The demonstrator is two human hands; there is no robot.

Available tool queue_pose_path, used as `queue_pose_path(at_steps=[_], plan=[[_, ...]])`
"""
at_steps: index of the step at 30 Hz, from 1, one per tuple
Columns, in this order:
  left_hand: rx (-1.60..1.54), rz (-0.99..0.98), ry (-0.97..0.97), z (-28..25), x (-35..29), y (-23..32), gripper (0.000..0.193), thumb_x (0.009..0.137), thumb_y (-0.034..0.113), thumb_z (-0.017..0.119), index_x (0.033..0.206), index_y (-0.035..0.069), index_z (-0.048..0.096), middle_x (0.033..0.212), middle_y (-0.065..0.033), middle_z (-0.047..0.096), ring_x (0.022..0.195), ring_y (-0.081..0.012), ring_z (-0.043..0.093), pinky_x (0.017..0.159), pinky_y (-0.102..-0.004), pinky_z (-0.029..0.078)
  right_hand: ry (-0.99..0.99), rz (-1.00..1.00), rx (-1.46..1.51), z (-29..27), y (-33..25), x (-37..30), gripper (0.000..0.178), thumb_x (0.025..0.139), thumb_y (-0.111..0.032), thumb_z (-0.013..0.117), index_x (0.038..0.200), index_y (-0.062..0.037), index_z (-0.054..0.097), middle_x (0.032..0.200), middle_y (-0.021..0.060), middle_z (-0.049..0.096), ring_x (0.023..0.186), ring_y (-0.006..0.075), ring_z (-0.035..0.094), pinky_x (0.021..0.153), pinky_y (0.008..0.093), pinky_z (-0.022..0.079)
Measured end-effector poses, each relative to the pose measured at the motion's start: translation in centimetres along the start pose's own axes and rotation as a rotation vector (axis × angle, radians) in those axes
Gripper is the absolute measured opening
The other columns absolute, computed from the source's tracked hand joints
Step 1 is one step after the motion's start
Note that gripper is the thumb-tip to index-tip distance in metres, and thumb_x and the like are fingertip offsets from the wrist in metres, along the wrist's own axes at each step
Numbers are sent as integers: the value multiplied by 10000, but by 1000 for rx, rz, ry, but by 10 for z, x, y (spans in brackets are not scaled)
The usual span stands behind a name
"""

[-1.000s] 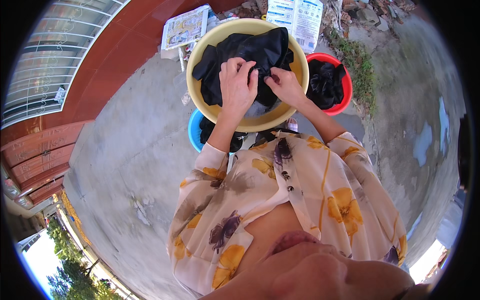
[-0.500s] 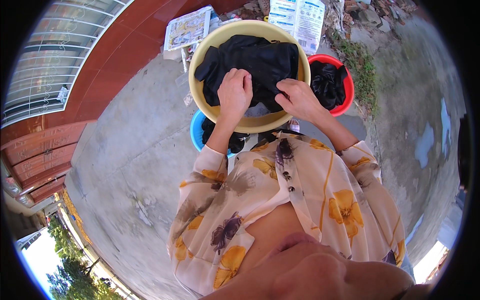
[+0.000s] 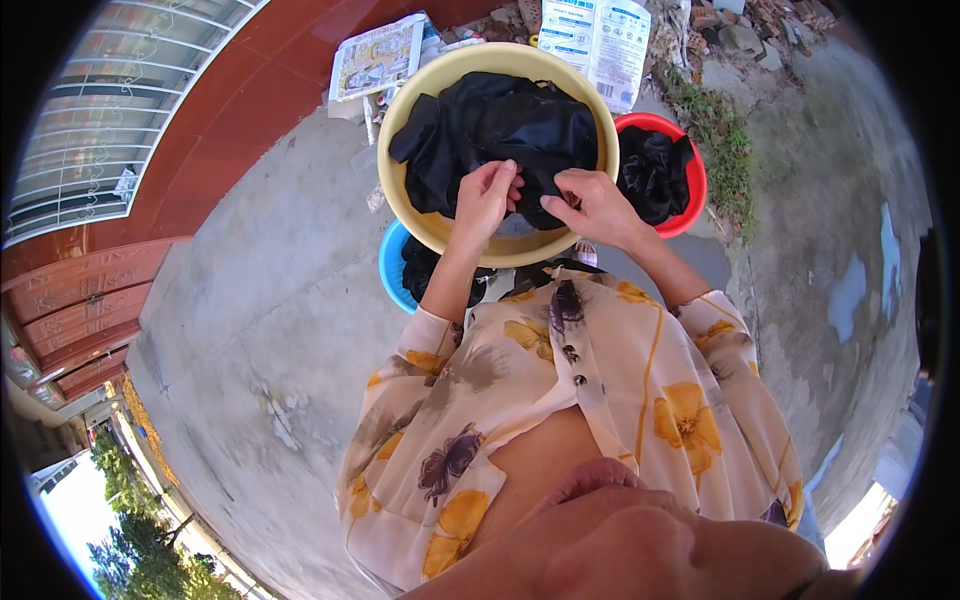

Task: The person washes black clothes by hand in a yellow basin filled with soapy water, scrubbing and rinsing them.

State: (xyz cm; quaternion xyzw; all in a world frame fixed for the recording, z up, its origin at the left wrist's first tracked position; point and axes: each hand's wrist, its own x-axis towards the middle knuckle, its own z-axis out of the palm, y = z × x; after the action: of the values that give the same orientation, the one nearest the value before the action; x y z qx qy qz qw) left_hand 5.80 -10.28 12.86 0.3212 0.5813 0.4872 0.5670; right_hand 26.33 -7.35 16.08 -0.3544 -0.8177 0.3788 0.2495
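Black wet-looking cloth (image 3: 530,118), perhaps a garment, lies bunched in a large cream-yellow basin (image 3: 398,190). My left hand (image 3: 484,205) is over the near part of the cloth, its fingers curled in towards the thumb on a fold. Just to its right, my right hand (image 3: 598,207) pinches the cloth between thumb and bent fingers near the basin's near right side. Both wrists cross the basin's near rim. The fingertips partly hide what they grip. A little greyish water shows at the basin's near inside.
A red basin (image 3: 700,190) with black cloth (image 3: 655,175) stands at the right. Partly beneath the big basin is a blue basin (image 3: 393,270), also holding dark cloth. Behind lie a printed white-and-blue bag (image 3: 615,50), a picture-covered board (image 3: 378,58) and rubble (image 3: 742,40). Grass (image 3: 725,150) grows beyond the red basin.
My left hand has moved right and nearer to me, closer to the right hand, and has turned so its curled fingertips show. My right hand has shifted slightly nearer.
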Motion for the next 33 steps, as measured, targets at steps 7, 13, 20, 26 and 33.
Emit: queue_pose_path(at_steps=[7,13,20,26,33], plan=[[-630,-193,-112,-9,16,0,102,896,118,638,971,49,641,972,-95,666,946,-235,630,875,-383,501,-94,-155,-235,19,3,-5,225,808,-213,640,763,-4,567,780,145,608,834,338,624,720,460,521],[-738,-86,-162,-10,17,10,282,910,38,546,1188,-11,562,1068,-141,630,985,-259,616,903,-398,504,12,12,-215,19,-6,-5,278,794,-245,669,946,-36,564,805,133,626,824,332,644,665,460,526],[-626,-31,-211,27,13,19,426,928,-31,447,1353,-44,439,1258,-162,566,1061,-248,599,947,-369,495,385,31,-267,18,10,38,223,840,-226,653,972,-65,571,875,112,640,783,326,651,615,451,516],[-584,90,-207,35,36,3,327,933,-31,392,1186,-21,600,1163,-149,629,1068,-239,607,922,-349,496,445,-191,-203,17,4,35,89,864,-53,600,941,-24,566,888,142,567,873,338,578,723,430,492],[618,574,61,35,42,-27,312,860,108,606,1147,-11,579,968,-150,679,904,-330,647,855,-372,510,333,-140,-6,31,3,28,87,873,-44,591,931,-3,541,873,152,560,880,351,564,755,434,478]])
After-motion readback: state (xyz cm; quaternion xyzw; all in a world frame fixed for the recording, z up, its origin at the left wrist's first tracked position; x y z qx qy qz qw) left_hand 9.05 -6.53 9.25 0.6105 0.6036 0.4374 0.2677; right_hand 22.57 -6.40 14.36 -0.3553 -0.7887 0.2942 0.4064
